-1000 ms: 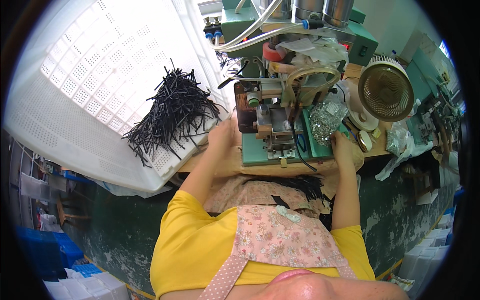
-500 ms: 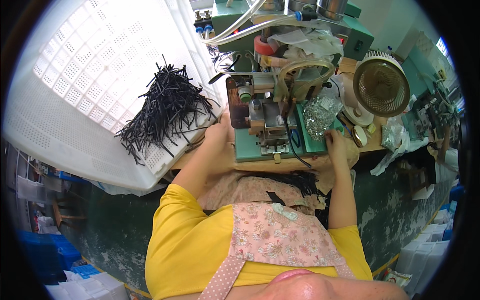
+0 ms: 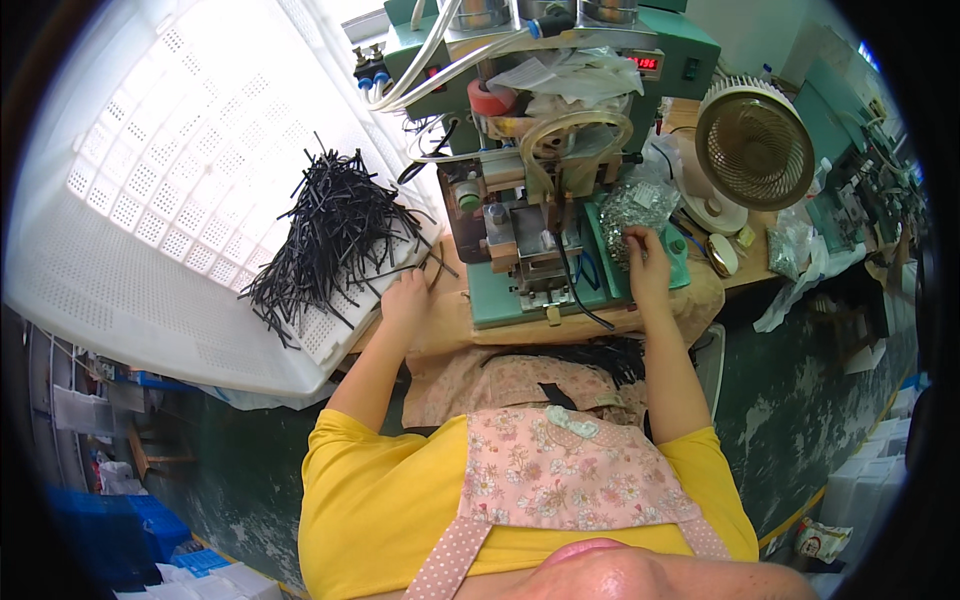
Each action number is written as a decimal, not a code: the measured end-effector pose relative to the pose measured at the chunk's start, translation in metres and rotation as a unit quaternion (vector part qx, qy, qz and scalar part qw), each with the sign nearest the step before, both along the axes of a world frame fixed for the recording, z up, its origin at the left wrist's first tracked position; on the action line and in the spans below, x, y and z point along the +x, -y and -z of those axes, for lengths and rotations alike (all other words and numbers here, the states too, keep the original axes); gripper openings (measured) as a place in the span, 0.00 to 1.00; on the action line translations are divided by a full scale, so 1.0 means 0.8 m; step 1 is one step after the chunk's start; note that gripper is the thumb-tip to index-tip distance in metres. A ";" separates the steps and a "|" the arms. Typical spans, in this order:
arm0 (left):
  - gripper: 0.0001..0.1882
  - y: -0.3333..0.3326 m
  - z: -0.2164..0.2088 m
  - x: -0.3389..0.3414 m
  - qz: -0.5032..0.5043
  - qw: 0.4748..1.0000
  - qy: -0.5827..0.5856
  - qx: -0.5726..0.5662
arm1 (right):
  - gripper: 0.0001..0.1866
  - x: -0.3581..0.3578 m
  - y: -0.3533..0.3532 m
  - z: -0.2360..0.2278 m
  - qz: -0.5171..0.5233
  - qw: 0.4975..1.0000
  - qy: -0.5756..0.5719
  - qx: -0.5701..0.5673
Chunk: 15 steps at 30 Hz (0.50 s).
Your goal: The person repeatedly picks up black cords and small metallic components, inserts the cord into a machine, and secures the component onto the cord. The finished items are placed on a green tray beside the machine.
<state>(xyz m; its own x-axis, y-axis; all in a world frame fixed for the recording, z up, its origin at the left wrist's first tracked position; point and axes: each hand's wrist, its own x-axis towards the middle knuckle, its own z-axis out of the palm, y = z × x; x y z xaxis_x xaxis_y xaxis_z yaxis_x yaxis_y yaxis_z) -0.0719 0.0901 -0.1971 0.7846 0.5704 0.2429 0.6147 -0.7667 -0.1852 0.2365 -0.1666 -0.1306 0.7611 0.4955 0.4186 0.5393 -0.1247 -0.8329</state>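
Black strips [image 3: 335, 235] by left hand [image 3: 405, 300]; right hand [image 3: 645, 262] touches bag [image 3: 630, 205].

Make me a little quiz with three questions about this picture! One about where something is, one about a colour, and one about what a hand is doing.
1. Where does the pile of black strips lie?
A. in the white perforated crate
B. on the floor
C. on the fan

2. What colour is the machine base?
A. red
B. green
C. purple

3. What is the right hand doing?
A. resting in the lap
B. holding the fan
C. reaching into small shiny parts

Answers:
1 A, the strips rest on the crate's holed wall.
2 B, its plate and housing are green.
3 C, its fingers touch the glittering heap beside the machine.
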 end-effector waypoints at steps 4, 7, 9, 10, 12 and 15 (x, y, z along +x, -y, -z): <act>0.09 0.006 0.003 0.011 0.027 0.997 0.024 -0.061 | 0.07 -0.007 0.001 -0.027 -0.007 0.999 -0.043 -0.002; 0.09 -0.002 -0.027 0.010 0.045 0.996 -0.040 -0.070 | 0.08 -0.016 -0.001 -0.056 -0.050 0.997 -0.059 0.023; 0.08 0.003 -0.061 0.002 -0.002 0.994 -0.028 -0.109 | 0.08 -0.024 0.000 -0.075 -0.070 0.997 -0.038 0.022; 0.08 0.006 -0.084 -0.001 -0.030 0.990 -0.035 -0.134 | 0.08 -0.029 -0.002 -0.084 -0.085 0.995 -0.016 0.040; 0.08 0.016 -0.130 0.013 -0.056 0.970 0.113 -0.208 | 0.08 -0.039 -0.007 -0.097 -0.100 0.994 -0.034 0.035; 0.09 0.052 -0.195 0.033 0.079 0.856 0.417 -0.294 | 0.07 -0.057 -0.023 -0.106 -0.126 0.991 -0.001 0.042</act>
<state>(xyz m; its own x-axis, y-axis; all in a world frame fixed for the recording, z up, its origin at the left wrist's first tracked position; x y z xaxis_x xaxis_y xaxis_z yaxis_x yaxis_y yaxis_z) -0.0453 0.0483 -0.0414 0.5566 0.6889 0.4642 0.2251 -0.6630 0.7140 0.1912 -0.1481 -0.0457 0.6180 0.6338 0.4651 0.5427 0.0842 -0.8357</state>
